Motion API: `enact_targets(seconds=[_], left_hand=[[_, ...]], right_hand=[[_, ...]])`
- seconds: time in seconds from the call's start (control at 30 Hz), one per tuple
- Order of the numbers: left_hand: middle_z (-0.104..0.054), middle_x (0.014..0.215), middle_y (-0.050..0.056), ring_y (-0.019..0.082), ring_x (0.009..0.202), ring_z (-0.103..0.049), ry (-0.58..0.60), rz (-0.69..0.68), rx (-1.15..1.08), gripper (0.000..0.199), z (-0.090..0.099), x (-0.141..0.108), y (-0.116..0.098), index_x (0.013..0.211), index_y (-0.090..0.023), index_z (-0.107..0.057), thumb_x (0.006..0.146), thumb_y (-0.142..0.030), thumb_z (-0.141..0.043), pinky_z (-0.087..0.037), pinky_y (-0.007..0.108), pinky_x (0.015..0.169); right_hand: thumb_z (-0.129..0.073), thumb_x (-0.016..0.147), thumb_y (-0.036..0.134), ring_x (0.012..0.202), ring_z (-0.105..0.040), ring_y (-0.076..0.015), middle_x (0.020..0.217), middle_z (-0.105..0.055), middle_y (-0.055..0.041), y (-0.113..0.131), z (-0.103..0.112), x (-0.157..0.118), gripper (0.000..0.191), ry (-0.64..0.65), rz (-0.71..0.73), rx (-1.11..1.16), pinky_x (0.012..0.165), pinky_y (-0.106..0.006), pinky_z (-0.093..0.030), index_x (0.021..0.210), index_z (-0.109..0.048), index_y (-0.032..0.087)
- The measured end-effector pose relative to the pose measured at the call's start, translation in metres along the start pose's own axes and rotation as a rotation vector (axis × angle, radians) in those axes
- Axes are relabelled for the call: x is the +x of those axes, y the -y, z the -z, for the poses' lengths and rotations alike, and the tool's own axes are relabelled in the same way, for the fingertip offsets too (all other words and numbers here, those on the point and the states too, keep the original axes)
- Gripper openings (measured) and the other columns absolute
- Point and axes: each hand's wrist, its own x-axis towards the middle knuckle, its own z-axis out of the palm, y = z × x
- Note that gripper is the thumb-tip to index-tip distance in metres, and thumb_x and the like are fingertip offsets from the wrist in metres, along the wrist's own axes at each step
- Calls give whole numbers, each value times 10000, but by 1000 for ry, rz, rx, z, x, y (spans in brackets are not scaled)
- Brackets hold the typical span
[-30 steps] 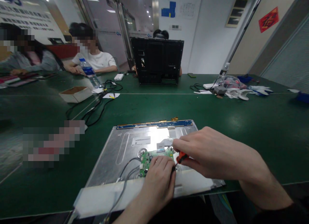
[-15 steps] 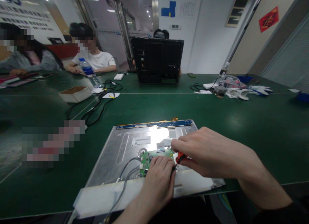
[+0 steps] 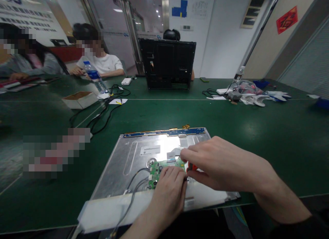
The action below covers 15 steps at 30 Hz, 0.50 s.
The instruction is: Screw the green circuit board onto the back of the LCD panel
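A flat metal display panel (image 3: 120, 163) lies on the table with its back up, and a small green circuit board (image 3: 154, 175) is on it. My left hand (image 3: 170, 187) rests over the board's right part, its fingers curled and pressed together on it; what lies under them is hidden. My right hand (image 3: 216, 163) is closed round a screwdriver with a red and black handle (image 3: 190, 167). The tool's tip is near my left fingertips at the board's right edge and is mostly hidden. Grey cables (image 3: 134, 194) run from the board's left side toward the front edge.
A blue board strip (image 3: 164, 133) lines the panel's far edge. Farther back are an open box (image 3: 80, 99), a water bottle (image 3: 95, 78), black cables (image 3: 102, 117) and a black screen housing (image 3: 169, 64). Gloves (image 3: 253, 99) lie at right. Several people sit across the table.
My right hand has turned slightly round the screwdriver, with its fingertips a little farther left and less of the handle showing. My left hand stays on the circuit board.
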Motion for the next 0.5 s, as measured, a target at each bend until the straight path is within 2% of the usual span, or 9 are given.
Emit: enact_targets(seconds=[0.07,0.23,0.5], left_hand=[[-611,877,70,247,839,-549,11,7,8,138,0,0,0,901,-179,-522,868,-81,-430,-419,408,791],[-609,885,69,246,842,-551,18,12,12,131,-2,-1,0,894,-183,-522,865,-89,-435,-419,406,793],[-611,865,69,243,826,-553,9,-10,34,146,-4,-2,3,891,-176,-520,878,-75,-415,-422,400,769]], right_hand=[[-522,869,181,656,-582,-150,803,-661,-7,0,1,-2,25,16,11,19,512,-284,-255,871,-498,188],[-513,896,241,657,-585,-149,793,-663,-8,0,0,-4,53,6,-15,12,518,-285,-249,907,-501,191],[-512,882,185,630,-561,-132,785,-658,-4,0,2,-3,11,11,7,20,513,-285,-240,889,-504,184]])
